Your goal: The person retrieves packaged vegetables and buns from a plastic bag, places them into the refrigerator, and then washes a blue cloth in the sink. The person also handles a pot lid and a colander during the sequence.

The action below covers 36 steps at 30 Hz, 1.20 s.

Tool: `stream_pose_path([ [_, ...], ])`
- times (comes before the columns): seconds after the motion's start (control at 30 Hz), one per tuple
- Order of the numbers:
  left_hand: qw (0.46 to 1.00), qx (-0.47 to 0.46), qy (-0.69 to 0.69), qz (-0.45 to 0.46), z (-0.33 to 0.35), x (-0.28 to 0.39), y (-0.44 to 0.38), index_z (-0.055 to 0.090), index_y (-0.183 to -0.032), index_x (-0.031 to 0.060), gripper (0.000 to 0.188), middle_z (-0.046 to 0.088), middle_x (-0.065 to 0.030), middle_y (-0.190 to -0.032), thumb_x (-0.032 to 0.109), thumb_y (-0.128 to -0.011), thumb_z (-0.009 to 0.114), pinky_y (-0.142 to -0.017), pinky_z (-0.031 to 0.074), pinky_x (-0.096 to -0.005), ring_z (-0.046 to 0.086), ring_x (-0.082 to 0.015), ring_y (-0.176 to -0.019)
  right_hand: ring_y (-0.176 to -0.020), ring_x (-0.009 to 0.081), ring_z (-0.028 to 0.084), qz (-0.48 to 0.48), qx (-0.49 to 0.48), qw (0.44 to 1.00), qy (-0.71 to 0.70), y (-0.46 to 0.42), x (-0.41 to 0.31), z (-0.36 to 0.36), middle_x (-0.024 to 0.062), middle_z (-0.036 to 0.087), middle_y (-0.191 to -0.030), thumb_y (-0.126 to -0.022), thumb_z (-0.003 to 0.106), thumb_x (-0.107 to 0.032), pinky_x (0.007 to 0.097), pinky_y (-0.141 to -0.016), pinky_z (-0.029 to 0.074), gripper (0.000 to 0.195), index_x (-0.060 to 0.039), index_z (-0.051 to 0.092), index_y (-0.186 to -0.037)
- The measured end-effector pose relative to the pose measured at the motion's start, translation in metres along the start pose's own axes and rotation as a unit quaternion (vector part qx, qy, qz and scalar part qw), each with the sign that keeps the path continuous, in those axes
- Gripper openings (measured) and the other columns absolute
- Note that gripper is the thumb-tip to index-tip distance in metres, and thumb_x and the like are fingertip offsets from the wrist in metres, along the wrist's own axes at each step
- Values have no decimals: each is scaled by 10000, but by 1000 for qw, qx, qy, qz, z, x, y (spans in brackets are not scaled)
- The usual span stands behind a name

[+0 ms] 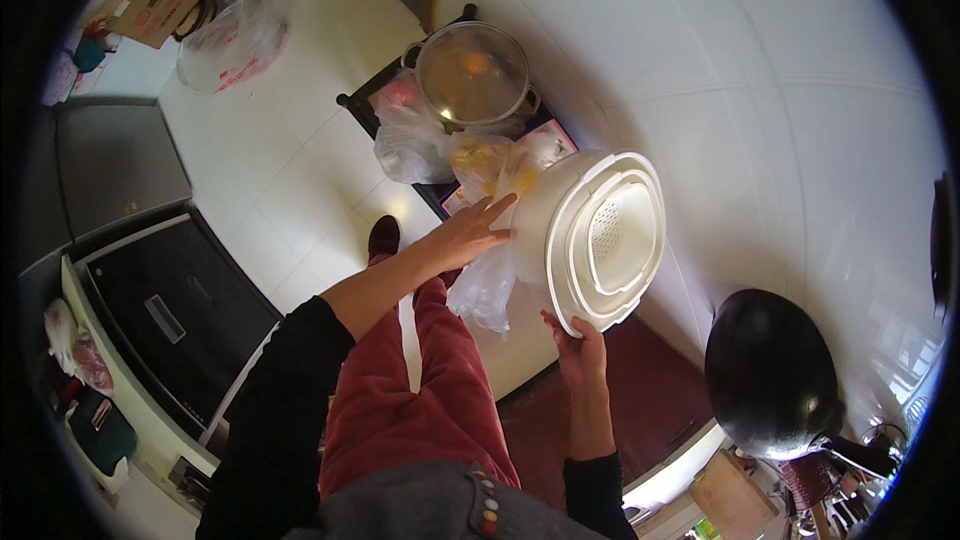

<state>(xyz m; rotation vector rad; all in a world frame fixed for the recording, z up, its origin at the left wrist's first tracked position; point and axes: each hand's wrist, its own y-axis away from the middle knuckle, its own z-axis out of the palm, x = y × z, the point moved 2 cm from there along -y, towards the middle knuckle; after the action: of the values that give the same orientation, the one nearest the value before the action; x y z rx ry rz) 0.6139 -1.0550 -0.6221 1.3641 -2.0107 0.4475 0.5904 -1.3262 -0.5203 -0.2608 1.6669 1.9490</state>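
Note:
A nested stack of white plastic basins tilts on its side, its mouths facing right. Innermost sits a colander with a perforated wall. My right hand grips the stack's lower rim, thumb on the rim. My left hand is by the outer basin's side, fingers apart; whether the fingertips touch the basin is unclear. Clear plastic bags hang close to that hand: one with yellow contents above and a translucent one below, partly hidden by the forearm and basin.
A dark-framed rack holds a lidded pot and a white plastic bag. A black wok leans on the white wall at right. A dark red cabinet surface lies below the stack. Leftward stands a black appliance.

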Motion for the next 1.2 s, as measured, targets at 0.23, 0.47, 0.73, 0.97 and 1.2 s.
stream_pose_path([
  [0.23, 992, 120, 38, -28, 10, 3, 25, 614, -1243, 115, 450, 261, -215, -1551, 20, -803, 610, -1148, 326, -439, 327, -391, -1402, -887, 326, 709, 21, -14, 1000, 13, -60, 1, 20, 273, 668, -1038, -866, 488, -52, 285, -664, 606, 449, 135, 468, -1274],
  [0.47, 990, 104, 60, -73, 35, 12, 47, 431, -1463, 185, 666, 289, -250, -1532, 26, -841, 610, -1098, 401, -444, 347, -386, -1404, -969, 378, 687, 8, -18, 1000, 9, -102, 4, 36, 295, 638, -1103, -878, 484, -29, 340, -793, 629, 412, 155, 466, -1246],
  [0.73, 987, 66, 1, -147, 23, 15, 41, 479, -1436, 213, 730, 265, -207, -1551, -43, -772, 638, -1001, 502, -441, 357, -391, -1392, -1022, 392, 664, 70, -18, 996, -52, -127, 15, 52, 309, 626, -1112, -897, 464, -38, 366, -844, 622, 390, 153, 466, -1237],
  [0.97, 980, 69, 69, -175, 19, 20, 48, 473, -1427, 169, 694, 296, -230, -1515, -43, -783, 618, -901, 543, -432, 530, -385, -1219, -1015, 411, 666, 27, 30, 998, -45, -146, 23, 43, 320, 623, -1109, -901, 427, -56, 361, -823, 637, 409, 188, 442, -1229],
  [1.2, 929, 185, 207, -244, 34, 31, 91, 405, -1443, 123, 672, 341, -239, -1479, -86, -826, 571, -979, 477, -450, 527, -405, -1211, -1020, 424, 655, 54, 25, 997, -55, -157, 19, 33, 303, 608, -1148, -876, 434, -47, 420, -865, 616, 439, 148, 438, -1269],
])
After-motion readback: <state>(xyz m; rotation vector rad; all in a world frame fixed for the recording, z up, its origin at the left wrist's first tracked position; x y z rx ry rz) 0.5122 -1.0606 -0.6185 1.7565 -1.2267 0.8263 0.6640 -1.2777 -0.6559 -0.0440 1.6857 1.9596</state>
